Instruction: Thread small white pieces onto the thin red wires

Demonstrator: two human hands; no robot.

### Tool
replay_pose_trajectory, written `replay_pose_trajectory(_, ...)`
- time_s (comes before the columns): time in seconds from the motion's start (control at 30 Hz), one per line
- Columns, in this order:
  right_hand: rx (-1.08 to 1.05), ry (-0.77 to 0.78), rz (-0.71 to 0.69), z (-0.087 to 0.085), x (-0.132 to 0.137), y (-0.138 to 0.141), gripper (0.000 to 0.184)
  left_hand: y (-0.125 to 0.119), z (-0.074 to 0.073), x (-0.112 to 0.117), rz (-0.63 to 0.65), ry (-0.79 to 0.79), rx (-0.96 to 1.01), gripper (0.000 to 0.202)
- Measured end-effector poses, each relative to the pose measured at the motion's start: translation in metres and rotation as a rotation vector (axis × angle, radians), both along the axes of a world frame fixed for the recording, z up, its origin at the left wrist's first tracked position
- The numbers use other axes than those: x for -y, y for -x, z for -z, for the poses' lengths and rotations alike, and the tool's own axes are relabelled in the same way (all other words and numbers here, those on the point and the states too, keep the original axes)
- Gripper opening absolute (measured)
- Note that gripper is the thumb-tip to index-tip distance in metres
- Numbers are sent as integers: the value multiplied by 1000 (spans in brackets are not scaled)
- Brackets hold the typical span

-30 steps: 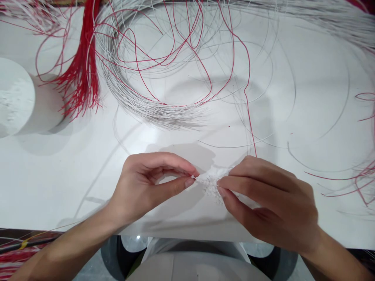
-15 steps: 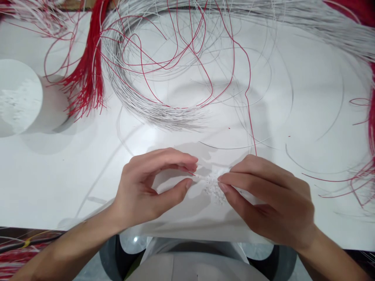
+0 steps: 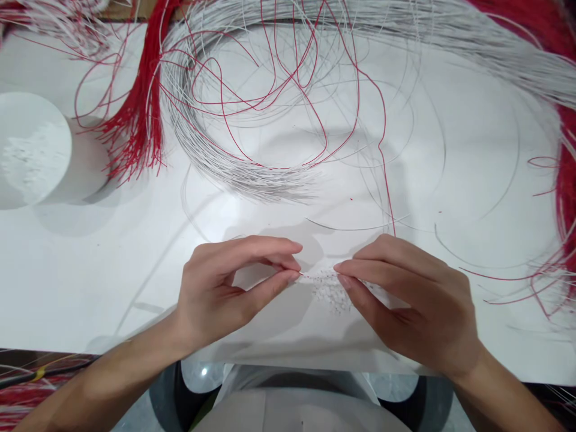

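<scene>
My left hand (image 3: 234, 288) pinches the tip of a thin red wire between thumb and a fingertip, with the index finger raised above. Across a short gap, my right hand (image 3: 418, 306) is closed in a pinch by its thumb and index finger. A red wire (image 3: 387, 192) runs down from the bundle and passes behind the right hand's knuckles. Whether it is the same wire as at the left fingertips is hidden. Below and between the hands lies a small heap of tiny white pieces (image 3: 333, 298), too small to make out in detail.
A coiled bundle of white wires (image 3: 225, 171) spreads over the white table (image 3: 135, 252). Red wires (image 3: 144, 108) hang in a bunch at left, beside a white tub (image 3: 87, 165) holding white pieces. More red wires (image 3: 567, 180) lie along the right edge.
My left thumb and fingertip have come together on the red wire tip; they were apart before. The right hand stays nearly in place, still pinching.
</scene>
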State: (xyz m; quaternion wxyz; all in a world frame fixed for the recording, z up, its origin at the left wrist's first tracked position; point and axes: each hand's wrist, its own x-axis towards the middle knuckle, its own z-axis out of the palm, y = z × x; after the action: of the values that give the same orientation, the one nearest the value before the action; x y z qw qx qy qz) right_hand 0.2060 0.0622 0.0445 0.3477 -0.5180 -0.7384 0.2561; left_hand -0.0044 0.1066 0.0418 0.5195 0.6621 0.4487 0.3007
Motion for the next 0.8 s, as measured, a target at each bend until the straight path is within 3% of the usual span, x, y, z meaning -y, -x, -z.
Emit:
replay_pose_trajectory(0.3,-1,12,-2,2,1,2,15,-2,2,-2,66,-51,2,27)
replay_pose_trajectory(0.57,45,14,-39,5,3,4,16,-2,1,-3,128,-71,20,36)
replay_pose_trajectory(0.8,79,4,-25,7,4,6,7,-2,1,-2,135,-50,-28,31)
